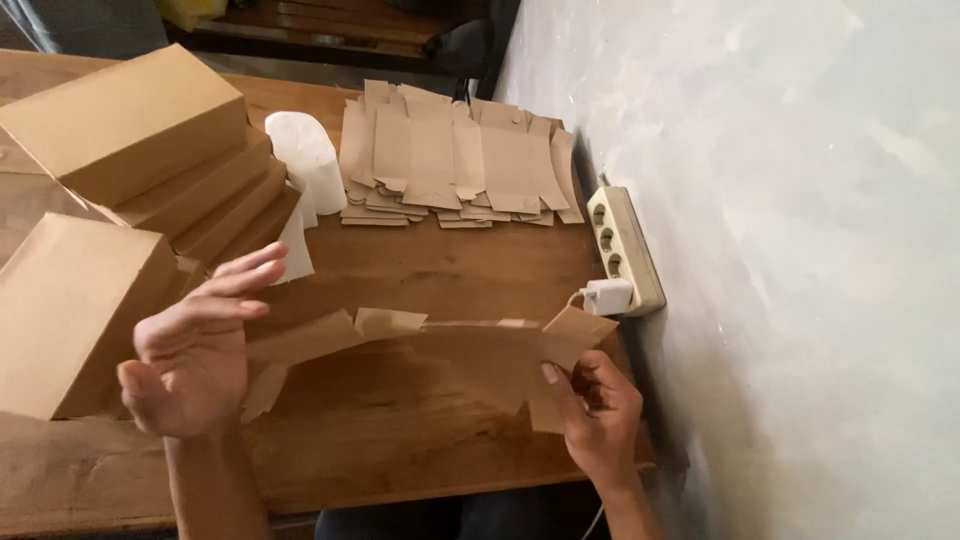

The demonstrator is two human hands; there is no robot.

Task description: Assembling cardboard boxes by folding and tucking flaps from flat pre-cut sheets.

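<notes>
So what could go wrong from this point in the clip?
The flat brown cardboard box blank is pinched only at one end by the right hand; the left hand is open beside it, so it may sag or crease. The leaning stack of folded brown boxes could slide onto the wooden table.

The scene is seen by a single camera worn on the head, so no second view is shared; it is aimed steeply downward and forward over a wooden table (420, 270), from close range; the left hand (195, 345) and right hand (595, 410) are caught low in the frame, near the lens; the far edge of the table is reached at the top; a pale wall (800, 250) is taken in along the right side, where the view is slightly tilted.
</notes>
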